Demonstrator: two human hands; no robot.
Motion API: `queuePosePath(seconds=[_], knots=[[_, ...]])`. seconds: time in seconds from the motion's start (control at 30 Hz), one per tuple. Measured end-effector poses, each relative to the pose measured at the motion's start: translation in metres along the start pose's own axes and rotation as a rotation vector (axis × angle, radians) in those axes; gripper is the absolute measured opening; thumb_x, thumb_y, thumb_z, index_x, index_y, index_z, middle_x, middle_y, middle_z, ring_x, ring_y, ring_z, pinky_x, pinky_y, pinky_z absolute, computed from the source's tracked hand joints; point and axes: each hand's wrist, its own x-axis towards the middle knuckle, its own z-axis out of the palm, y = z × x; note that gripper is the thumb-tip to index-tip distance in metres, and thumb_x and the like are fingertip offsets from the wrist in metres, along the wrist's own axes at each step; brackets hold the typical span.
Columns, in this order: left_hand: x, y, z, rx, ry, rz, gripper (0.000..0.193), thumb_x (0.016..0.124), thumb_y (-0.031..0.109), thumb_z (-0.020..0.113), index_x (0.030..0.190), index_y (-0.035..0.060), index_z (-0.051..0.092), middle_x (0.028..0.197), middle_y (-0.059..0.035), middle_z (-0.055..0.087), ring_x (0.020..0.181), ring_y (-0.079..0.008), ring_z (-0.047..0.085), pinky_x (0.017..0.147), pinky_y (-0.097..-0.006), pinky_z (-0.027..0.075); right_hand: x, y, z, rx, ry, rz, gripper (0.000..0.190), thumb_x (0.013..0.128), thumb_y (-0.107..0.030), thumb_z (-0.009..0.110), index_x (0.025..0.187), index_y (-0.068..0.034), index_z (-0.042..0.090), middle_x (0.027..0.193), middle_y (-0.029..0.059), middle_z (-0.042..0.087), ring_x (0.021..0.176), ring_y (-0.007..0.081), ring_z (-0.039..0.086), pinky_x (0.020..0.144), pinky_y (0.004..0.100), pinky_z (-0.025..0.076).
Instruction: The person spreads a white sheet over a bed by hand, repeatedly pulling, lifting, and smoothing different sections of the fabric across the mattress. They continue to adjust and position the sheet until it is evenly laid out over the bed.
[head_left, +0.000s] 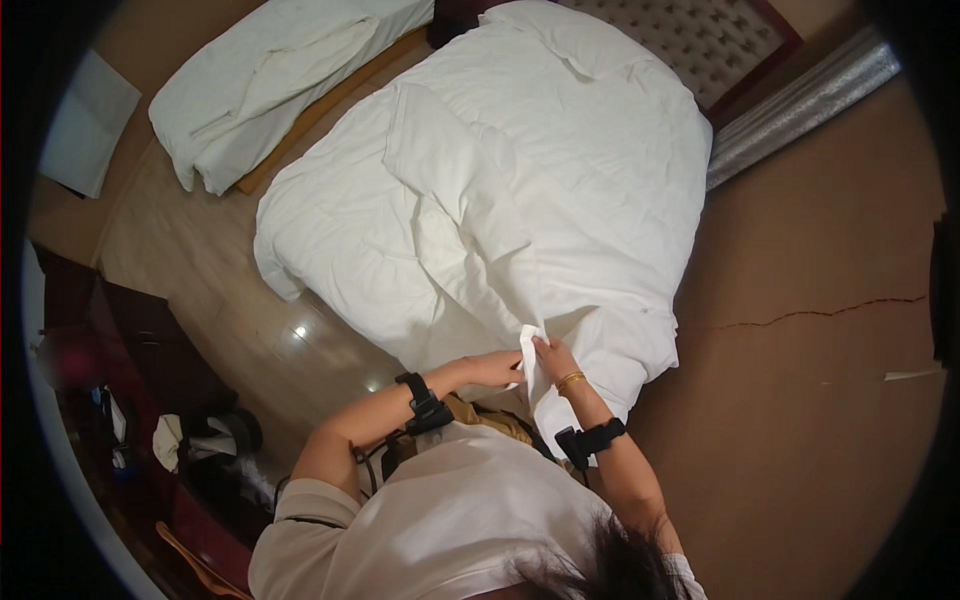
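A rumpled white duvet (600, 165) lies over the large bed, with a folded-over ridge of white cloth running down its middle towards me. At the near end of the bed, my right hand (556, 360) pinches the hemmed edge of the white cloth (531, 367). Just left of it, my left hand (496, 369) is at the same edge, fingers curled against the cloth; its fingertips are partly hidden. A gold-coloured bracelet is on the right wrist, and black devices are strapped to both forearms.
A second bed with crumpled white bedding (262, 82) stands at upper left. Dark wooden furniture (150, 337) lines the left side. A tufted headboard (694, 37) and a silvery curtain (810, 105) are at upper right. The brown wall (810, 247) bears a long crack.
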Motion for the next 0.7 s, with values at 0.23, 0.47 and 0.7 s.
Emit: queuePosePath(seconds=[0.23,0.47,0.7], knots=[[0.023,-0.05,-0.003,-1.418,-0.095,-0.177,0.046,0.077,0.045,0.033,0.1,0.0062,0.039,0.092,-0.0032,0.045,0.082,-0.0146,0.045,0.074,-0.028,0.035,-0.02,-0.017,-0.01,0.168,0.106,-0.055,0.024,0.074,-0.018,0.044,0.085,0.003,0.051,0.07,0.0052,0.053,0.062,0.0104,0.045,0.057,0.0235,0.037],[0.055,-0.077,-0.061,-1.535,0.784,-0.171,0.047,0.077,0.038,0.034,0.108,0.0029,0.034,0.106,-0.0117,0.041,0.099,-0.0234,0.039,0.086,-0.0333,0.029,-0.083,-0.049,-0.029,0.16,-0.081,-0.069,0.02,0.075,-0.014,0.044,0.086,0.001,0.049,0.069,0.0006,0.047,0.066,0.0081,0.039,0.06,0.0202,0.034],[0.015,-0.169,-0.141,-1.616,1.069,0.165,0.053,0.076,0.042,0.027,0.108,-0.0001,0.035,0.109,-0.0142,0.04,0.098,-0.0267,0.039,0.088,-0.033,0.027,-0.159,-0.052,-0.076,0.255,-0.113,-0.086,0.02,0.072,-0.008,0.043,0.087,0.004,0.048,0.074,0.0015,0.046,0.066,0.0079,0.039,0.06,0.0202,0.033]])
